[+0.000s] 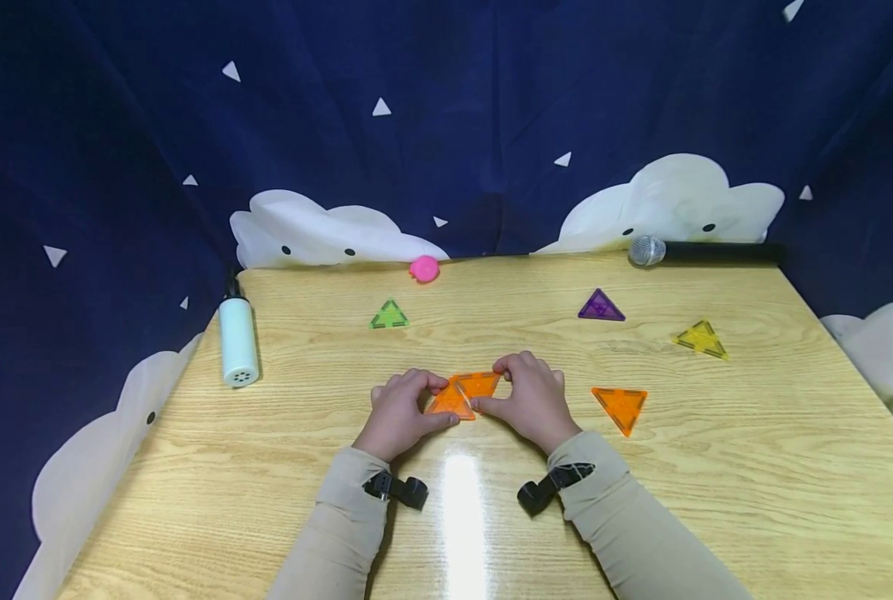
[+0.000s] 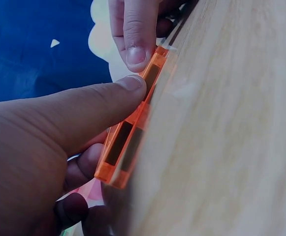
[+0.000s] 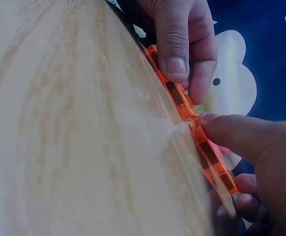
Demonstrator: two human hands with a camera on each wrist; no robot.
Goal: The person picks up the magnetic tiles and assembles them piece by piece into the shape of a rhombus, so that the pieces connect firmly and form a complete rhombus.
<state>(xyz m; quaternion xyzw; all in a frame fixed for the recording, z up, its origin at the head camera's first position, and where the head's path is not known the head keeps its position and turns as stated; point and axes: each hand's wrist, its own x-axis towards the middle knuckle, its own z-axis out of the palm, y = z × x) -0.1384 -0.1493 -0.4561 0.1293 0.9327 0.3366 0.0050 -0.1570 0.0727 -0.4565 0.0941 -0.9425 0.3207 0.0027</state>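
Watching from the head view: left hand [image 1: 400,414] has its grip pinching the left orange magnetic tile [image 1: 450,403], a translucent triangle, thumb on the near side. Right hand [image 1: 535,406] pinches the right orange magnetic tile [image 1: 480,384], which touches the left tile's right side. Both at mid-surface [image 1: 754,467]. Relative to the left orange tile: loose orange triangle [image 1: 621,407] to the right; purple triangle [image 1: 601,307] right and beyond; yellow triangle [image 1: 702,339] farther right, beyond; green triangle [image 1: 390,315] left and beyond; pink disc-like item [image 1: 424,268] well beyond; microphone [image 1: 705,253] far right, well beyond; pale bottle [image 1: 238,342] well left.

Left wrist view: left thumb pressed on the left tile's edge, dark strips visible inside; right fingertips just past it.

Right wrist view: the two held tiles nearly end to end, edge-on, corners meeting. Cannot tell whether they lie fully flat.
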